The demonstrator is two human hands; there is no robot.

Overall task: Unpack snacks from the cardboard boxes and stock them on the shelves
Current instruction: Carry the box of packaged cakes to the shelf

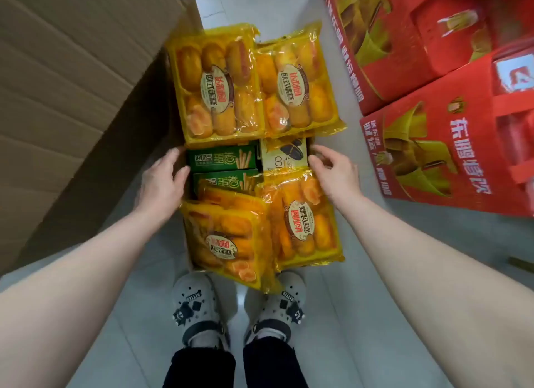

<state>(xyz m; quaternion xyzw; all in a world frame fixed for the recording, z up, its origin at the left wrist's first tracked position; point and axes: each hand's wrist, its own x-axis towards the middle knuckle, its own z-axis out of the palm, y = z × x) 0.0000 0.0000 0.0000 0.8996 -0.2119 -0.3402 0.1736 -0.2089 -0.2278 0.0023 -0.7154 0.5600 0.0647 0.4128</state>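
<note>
Snacks are seen packed in a stack on the pale tiled floor (341, 315): four yellow plastic-wrapped trays of golden cakes (217, 84), two far and two near, with two green egg-roll cartons (221, 158) and a cream carton printed with sunflower seeds (284, 156) between them. The left hand (164, 182) is laid with relaxed fingers against the left side of the green cartons. The right hand (332, 168) is held loosely curled beside the cream carton, nothing gripped. A large brown corrugated cardboard box (63, 78) is seen at far left, red gift boxes (439, 145) at right, grey clogs (196, 306) nearest.
</note>
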